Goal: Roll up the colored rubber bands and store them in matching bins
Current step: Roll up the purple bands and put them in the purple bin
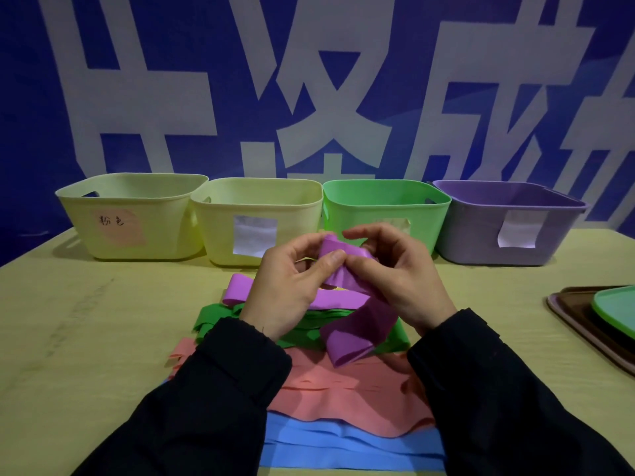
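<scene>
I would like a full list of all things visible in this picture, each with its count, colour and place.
bins: four, two pale yellow, one green, one purple, in a row at the table's far edge
purple band: one, held above the pile
loose bands: purple, green, pink, blue layers, count unclear, table middle
trays: stacked, brown and green, right edge
table: one, pale wood
left hand: pinches the purple band
right hand: pinches the same band
sleeves: two, black

Staged workspace: lettered banner (309,80), bins (257,221)
</scene>
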### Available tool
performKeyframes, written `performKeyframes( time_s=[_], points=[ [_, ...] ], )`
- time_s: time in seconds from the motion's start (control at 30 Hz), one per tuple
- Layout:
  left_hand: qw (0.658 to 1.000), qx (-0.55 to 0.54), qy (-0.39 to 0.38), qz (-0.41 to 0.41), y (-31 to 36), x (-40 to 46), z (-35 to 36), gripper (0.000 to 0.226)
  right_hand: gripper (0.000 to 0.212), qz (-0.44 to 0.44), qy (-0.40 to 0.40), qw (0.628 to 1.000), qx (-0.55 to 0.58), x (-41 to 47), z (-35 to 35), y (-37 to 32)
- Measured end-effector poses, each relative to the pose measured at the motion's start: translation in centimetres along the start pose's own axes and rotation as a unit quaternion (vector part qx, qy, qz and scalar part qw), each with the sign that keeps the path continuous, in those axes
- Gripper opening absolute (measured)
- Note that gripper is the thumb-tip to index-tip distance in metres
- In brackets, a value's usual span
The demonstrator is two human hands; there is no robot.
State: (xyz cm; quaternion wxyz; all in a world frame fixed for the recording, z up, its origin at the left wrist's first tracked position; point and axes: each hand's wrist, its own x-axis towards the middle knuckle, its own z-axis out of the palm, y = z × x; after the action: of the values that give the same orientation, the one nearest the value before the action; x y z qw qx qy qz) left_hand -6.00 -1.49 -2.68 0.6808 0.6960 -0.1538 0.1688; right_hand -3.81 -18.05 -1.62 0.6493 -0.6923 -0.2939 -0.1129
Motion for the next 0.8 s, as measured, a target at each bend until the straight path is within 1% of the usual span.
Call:
performKeyframes(
  time_s=[0.07,0.13,0.2,0.27,0.33,0.43,0.5,0.6,0.73,0.8],
  points=[
    [1.0,0.005,-0.005,0.005,0.2,-0.1,0.0,0.025,0.015,0.018,-0.017,1.0,-0.002,0.0,-0.2,0.1],
    [1.0,0.022,-0.016,0.015,0.3,-0.2,0.1,0.023,0.004,0.022,-0.03,0.999,-0.008,0.0,-0.3,0.2],
    [0.999,0.019,-0.021,0.015,0.3,-0.3,0.0,0.022,0.008,0.008,-0.023,0.999,-0.027,-0.1,-0.3,0.3],
    [1.0,0.011,-0.025,0.014,0.4,-0.2,-0.1,0.025,0.006,0.001,-0.021,0.999,-0.029,0.0,-0.3,0.3],
    [1.0,-0.011,-0.023,0.012,0.6,-0.2,0.0,0.028,0.001,0.008,-0.016,1.0,-0.007,0.0,-0.1,0.3],
    [0.998,-0.062,-0.029,-0.012,0.8,-0.5,0.4,0.017,0.004,-0.006,0.013,1.0,-0.011,0.0,0.0,0.4],
    [0.997,-0.069,-0.04,-0.021,0.7,-0.6,0.6,0.015,0.004,-0.015,0.025,0.999,-0.017,0.0,0.0,0.4],
    [0.997,-0.061,-0.044,-0.018,0.8,-0.7,0.6,0.014,0.005,-0.01,0.019,1.0,-0.011,0.0,0.1,0.4],
    [0.999,-0.04,-0.036,0.003,1.2,-0.6,0.4,0.027,0.006,-0.012,0.001,1.0,0.002,0.1,0.0,0.3],
    [0.999,-0.039,-0.034,0.014,1.3,-0.6,0.3,0.027,0.006,0.009,-0.019,0.999,0.025,0.1,-0.2,0.1]
  ],
)
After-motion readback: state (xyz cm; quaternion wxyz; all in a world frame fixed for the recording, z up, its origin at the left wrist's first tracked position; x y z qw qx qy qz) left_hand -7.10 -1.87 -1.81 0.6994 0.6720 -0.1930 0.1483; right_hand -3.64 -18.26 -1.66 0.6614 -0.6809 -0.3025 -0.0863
